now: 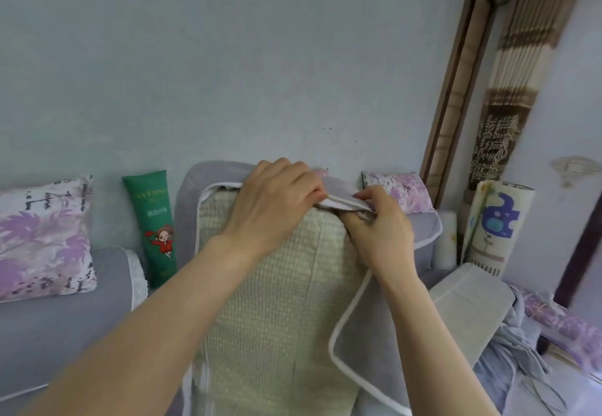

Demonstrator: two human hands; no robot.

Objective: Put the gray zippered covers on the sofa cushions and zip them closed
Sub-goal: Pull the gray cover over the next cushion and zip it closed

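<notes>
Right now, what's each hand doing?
Left hand: grips the gray cover at the top of the cushion.
Right hand: pinches the same cover's edge.

A sofa cushion (270, 285) faced in pale yellow-green woven check is stood upright, with a seam running down its middle. A gray cover (368, 334) edged in white piping is drawn partly over it. The left side and upper left corner are wrapped, the front flap is folded open to the right, and the top edge is bunched at the upper right corner, seemingly not pulled over it.
</notes>
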